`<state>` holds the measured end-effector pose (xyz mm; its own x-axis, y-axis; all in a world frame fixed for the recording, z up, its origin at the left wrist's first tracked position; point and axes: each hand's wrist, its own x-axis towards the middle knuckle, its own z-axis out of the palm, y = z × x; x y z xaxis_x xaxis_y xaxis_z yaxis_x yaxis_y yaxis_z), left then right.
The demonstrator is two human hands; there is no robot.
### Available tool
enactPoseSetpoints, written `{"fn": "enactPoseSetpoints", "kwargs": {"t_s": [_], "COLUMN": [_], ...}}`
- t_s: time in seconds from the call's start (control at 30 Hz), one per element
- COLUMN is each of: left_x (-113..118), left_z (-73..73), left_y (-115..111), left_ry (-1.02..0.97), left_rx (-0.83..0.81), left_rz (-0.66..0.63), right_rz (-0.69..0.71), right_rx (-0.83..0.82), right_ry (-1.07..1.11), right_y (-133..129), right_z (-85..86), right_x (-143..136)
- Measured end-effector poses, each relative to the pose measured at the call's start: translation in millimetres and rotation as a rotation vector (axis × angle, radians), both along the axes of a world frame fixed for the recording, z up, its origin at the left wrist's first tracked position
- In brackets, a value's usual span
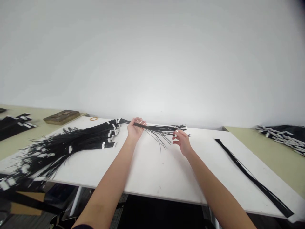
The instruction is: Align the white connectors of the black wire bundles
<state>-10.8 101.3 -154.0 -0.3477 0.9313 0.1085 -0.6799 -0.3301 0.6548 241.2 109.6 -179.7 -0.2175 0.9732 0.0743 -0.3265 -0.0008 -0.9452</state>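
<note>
A bundle of thin black wires [154, 128] stretches between my hands above the white table. My left hand [135, 128] is closed around its bound part, and the bundle runs on leftward to a white end near the big pile. Toward the right the wires fan out, several loose strands drooping below. My right hand [181, 141] pinches some strands near their tips with thumb and fingers; just which ones is hard to make out. A large pile of black wire bundles [81, 140] with white ends lies to the left of my left hand.
Right of my hands, a long flat black wire bundle [250, 176] lies slantwise on the white table [147, 178]. More bundles [286, 136] sit on the green surface far right. At left are a brown block [62, 117], an orange ring [93, 119] and other black bundles [14, 125].
</note>
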Motion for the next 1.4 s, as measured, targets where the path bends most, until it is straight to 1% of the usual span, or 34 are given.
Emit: {"fn": "enactPoseSetpoints", "kwargs": {"t_s": [0.2,0.27,0.37,0.47,0.53,0.63,0.73,0.87,1.0,1.13,1.3,1.4], "left_x": [5,6,5,3,2,-1,-2,-1,5,11,15,16], "left_z": [3.8,6.3,11.1,15.4,16.7,16.0,13.7,11.8,11.1,8.2,4.6,4.1], "left_y": [-5,-8,-13,-18,-20,-21,-21,-21,-19,-13,-8,-8], "left_ry": [0.222,0.272,0.315,0.335,0.341,0.355,0.37,0.366,0.349,0.322,0.304,0.302], "left_rx": [-0.11,-0.129,-0.155,-0.162,-0.146,-0.127,-0.12,-0.103,-0.104,-0.136,-0.171,-0.157], "left_rz": [-0.058,-0.098,-0.224,-0.353,-0.398,-0.426,-0.421,-0.37,-0.276,-0.091,0.163,0.259], "right_rz": [-0.367,-0.438,-0.498,-0.526,-0.505,-0.415,-0.325,-0.235,-0.198,-0.166,-0.111,-0.069], "right_rx": [-0.036,-0.042,-0.061,-0.083,-0.095,-0.116,-0.13,-0.138,-0.127,-0.094,-0.071,-0.062], "right_ry": [0.061,0.069,0.085,0.112,0.147,0.219,0.284,0.354,0.427,0.485,0.495,0.499], "right_y": [20,26,30,32,33,33,34,33,29,25,21,17], "right_z": [-0.3,1.4,5.5,8.5,9.3,9.2,9.2,10.9,14.4,17.5,18.4,20.2], "right_x": [18,26,37,44,48,52,54,56,56,55,52,49]}}
